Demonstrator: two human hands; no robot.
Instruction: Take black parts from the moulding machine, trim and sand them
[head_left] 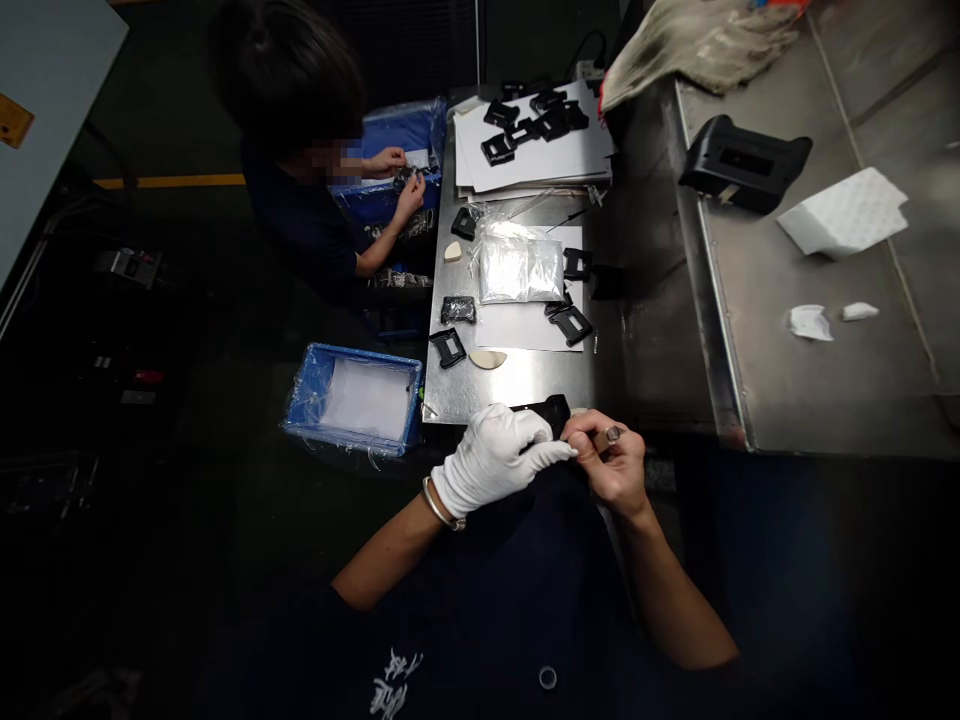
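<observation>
**Both hands on a black part at the worktop's near edge**

We see our left hand [495,462], in a white glove, closed around a black plastic part [546,411] at the near edge of the steel worktop [525,380]. Our right hand [611,462] is bare, fingers pinched together against the gloved fingertips and the part's right end; a small metal-tipped tool [609,436] sits in that pinch. The part's long axis runs left to right, roughly along the worktop edge; most of it is hidden by the glove, so we cannot tell which end faces where.

Further up the worktop: a clear plastic bag [520,268] on white paper, loose black frames [570,324] beside it, more black frames on a paper stack [536,145]. A blue bin [356,398] lined with plastic sits left of the worktop. Another person [300,150] works over a second blue bin at far left.
</observation>
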